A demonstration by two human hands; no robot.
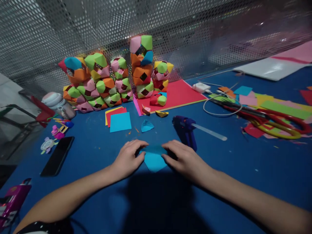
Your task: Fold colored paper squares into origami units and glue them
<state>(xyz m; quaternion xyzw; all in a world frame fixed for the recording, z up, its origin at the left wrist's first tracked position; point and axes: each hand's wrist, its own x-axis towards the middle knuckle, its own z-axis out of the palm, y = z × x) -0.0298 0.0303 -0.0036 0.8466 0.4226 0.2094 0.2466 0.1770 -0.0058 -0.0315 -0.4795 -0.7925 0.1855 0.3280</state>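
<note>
A small blue paper square (154,158) lies on the blue table (102,152), partly folded, with one corner pointing toward me. My left hand (129,157) presses its left edge with curled fingers. My right hand (181,157) presses its right edge the same way. Both hands pinch the paper between them. Behind them lies a dark blue glue gun (185,128) with a clear glue stick poking out to the right. A small folded blue piece (147,125) sits further back.
Stacked multicoloured origami units (114,78) stand at the back by a mesh wall. Loose paper squares (118,119), a red sheet (177,92), large scissors (273,118), a cable with charger (202,87), a black phone (58,155) and a bottle (58,104) surround the work spot.
</note>
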